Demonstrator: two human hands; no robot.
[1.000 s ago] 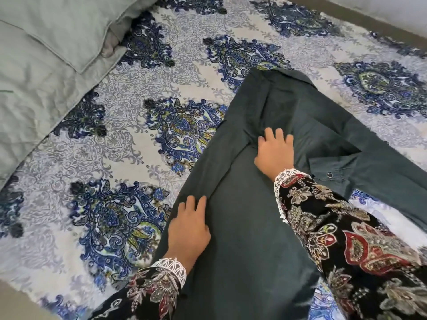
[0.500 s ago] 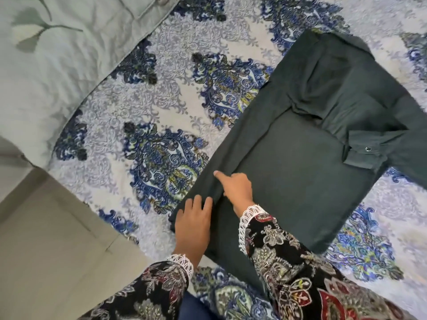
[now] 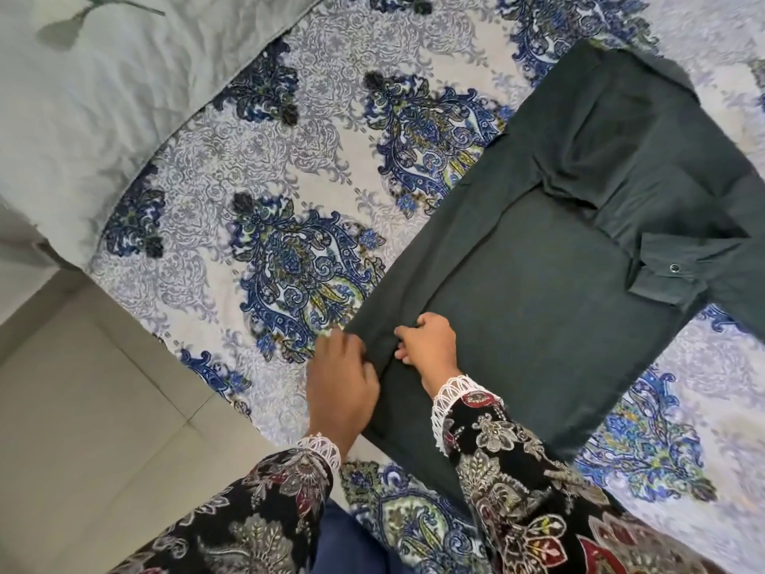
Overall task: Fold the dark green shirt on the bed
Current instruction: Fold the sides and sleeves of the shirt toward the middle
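A dark green shirt (image 3: 550, 308) lies flat on the bed (image 3: 265, 167), on a white bedsheet with big blue swirly flowers. The shirt is over on the right side of the bed and sits at a slant, with its bottom corner pointing at the person. The side of the shirt is already turned in, so a long straight fold runs up its left edge. One sleeve is laid across the top part, and its cuff (image 3: 670, 275) with a small round button (image 3: 674, 267) rests on the right side of the shirt. Both hands are at the bottom left corner of the shirt, very close to each other. The left hand (image 3: 341, 383) is on the outer edge of the corner, with its fingers curled down onto the cloth. It looks like it is pinching the edge, but the fingertips are hidden, so that part is hard to tell for sure. The right hand (image 3: 430, 350) sits just beside it on top of the shirt, fingers bent, with a little bit of the cloth bunched up between its thumb and fingers. Both arms wear black sleeves with flowers and white lace at the wrists. A pale green pillow (image 3: 103, 97) lies at the top left of the bed, well apart from the shirt. A light tiled floor (image 3: 82, 428) shows at the bottom left, next to the bed.
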